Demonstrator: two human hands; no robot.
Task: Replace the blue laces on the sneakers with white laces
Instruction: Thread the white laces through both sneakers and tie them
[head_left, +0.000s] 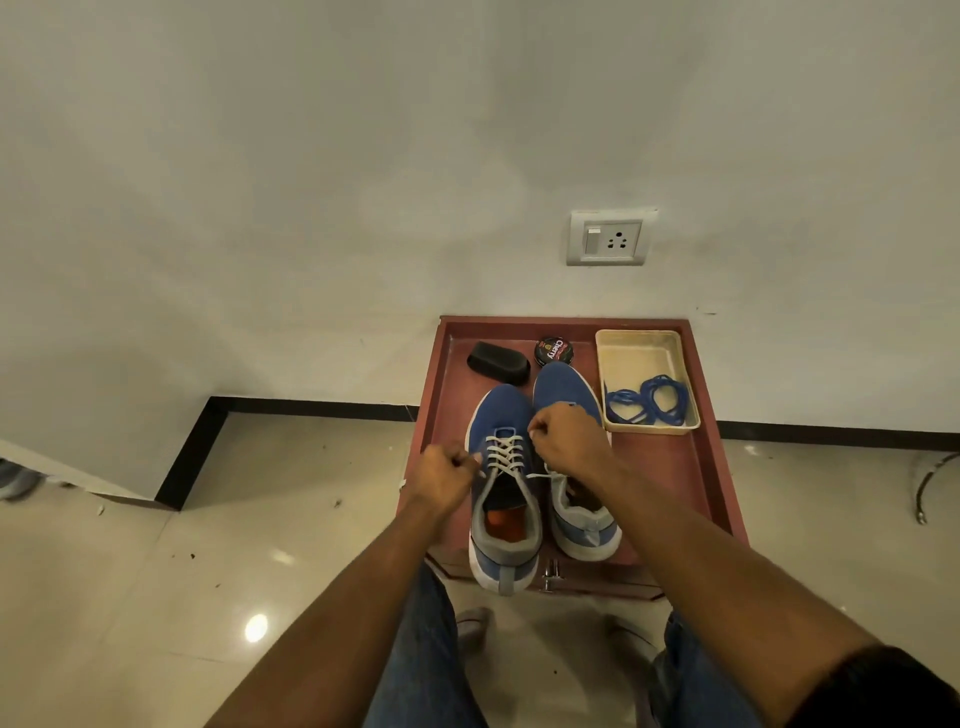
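Both my bare forearms reach forward from the near edge, converging toward the middle; my left hand (445, 475) is curled into a loose fist, knuckles up, fingers (460, 460) tucked in and pinching the end of the white lace (504, 454) at its right side; my right hand (569, 439) sits slightly farther and just to the right, also fisted with the back turned up, its fingertips pinching the other lace end at its left side; the two hands are near each other but apart; a dark sleeve covers my right upper arm at the near right corner; my knees in blue jeans show below, between the arms.
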